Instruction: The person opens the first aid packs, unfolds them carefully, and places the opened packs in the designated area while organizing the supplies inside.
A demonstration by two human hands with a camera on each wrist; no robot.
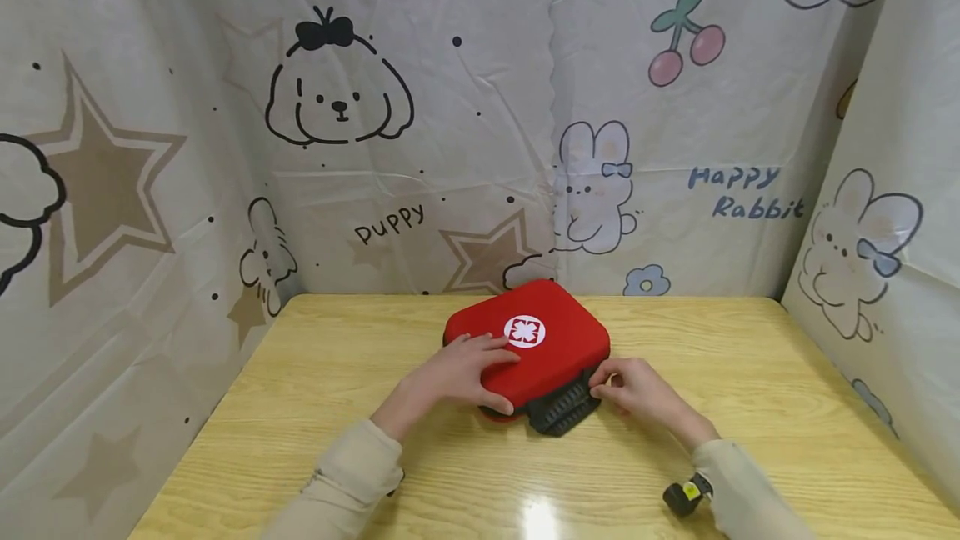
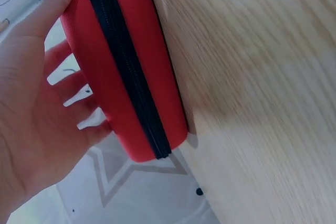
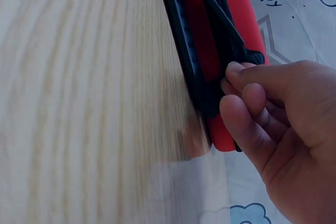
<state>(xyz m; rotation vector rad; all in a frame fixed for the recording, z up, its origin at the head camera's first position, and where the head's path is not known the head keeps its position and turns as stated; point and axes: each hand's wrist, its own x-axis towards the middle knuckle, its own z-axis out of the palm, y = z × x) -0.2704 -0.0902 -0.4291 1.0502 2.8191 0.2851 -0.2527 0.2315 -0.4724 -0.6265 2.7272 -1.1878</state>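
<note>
Head view: I see the case [image 1: 558, 311] on the table [image 1: 345, 365], left hand [image 1: 465, 369] spread on top, not gripping. Left wrist: light contact could let it swivel. Right wrist: right hand [image 3: 283, 108] seemingly pinches the zip [image 3: 224, 51] by the handle [image 3: 178, 30]; a crooked tug might jam it.

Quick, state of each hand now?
Left hand: open, resting on the red case.
Right hand: closed, pinching at the black zipper; exact piece hidden.
</note>
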